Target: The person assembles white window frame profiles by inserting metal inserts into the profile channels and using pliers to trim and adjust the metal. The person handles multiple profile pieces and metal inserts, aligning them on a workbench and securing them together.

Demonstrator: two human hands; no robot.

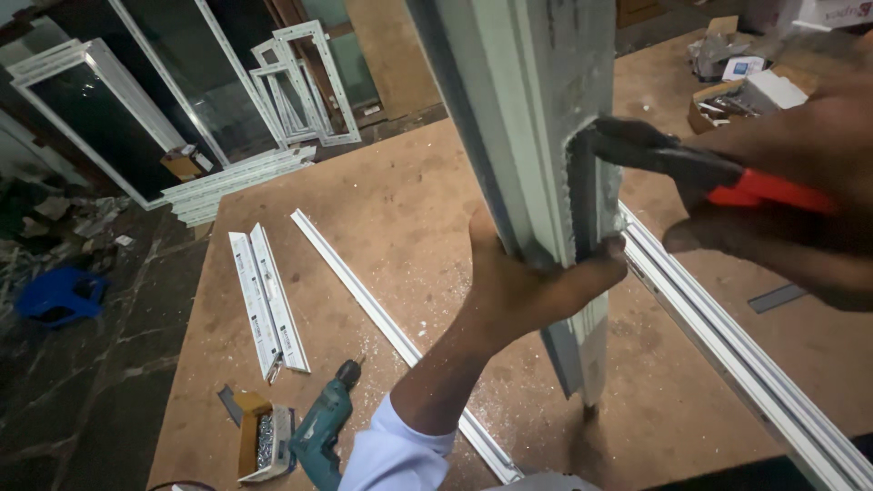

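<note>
An upright white window-frame profile (532, 118) fills the middle of the view, with a rough slot cut into its right edge. My left hand (527, 282) wraps around the profile from behind, thumb across its front. My right hand (800, 182) at the right edge grips red-handled pliers (677, 164). The dark jaws of the pliers bite into the cut slot of the profile.
A brown board worktop (400, 209) carries loose white profile strips (268, 305), a long strip (364, 291), a teal cordless drill (323, 427) and a small box of screws (259, 441). A long white frame rail (727, 345) runs right. Window frames (300, 82) lean at the back; cartons (737, 86) sit far right.
</note>
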